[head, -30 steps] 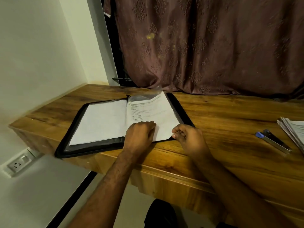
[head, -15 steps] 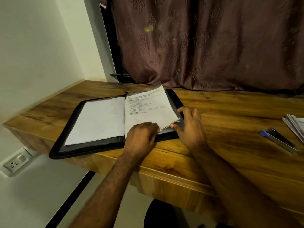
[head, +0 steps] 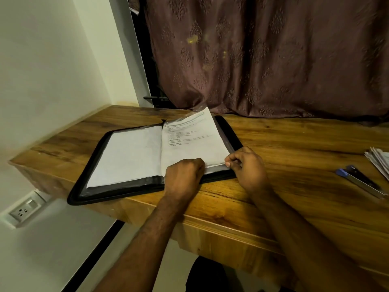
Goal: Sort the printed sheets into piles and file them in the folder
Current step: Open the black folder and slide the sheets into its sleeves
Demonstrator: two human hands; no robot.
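The worktop [head: 294, 157] is glossy grained wood. On it, the folder [head: 88, 194] has a matt black cloth-like rim, shiny plastic sleeves and matt paper sheets [head: 130, 157]. Behind the worktop hangs an embossed cloth curtain [head: 273, 60].

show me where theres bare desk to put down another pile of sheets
The widest bare stretch of the wooden desk lies between the open folder and the stapler, behind the right hand. A narrower strip runs between the folder and the curtain. It is crowded at the right edge, where the paper stack meets the stapler, and around the left hand on the printed sheet.
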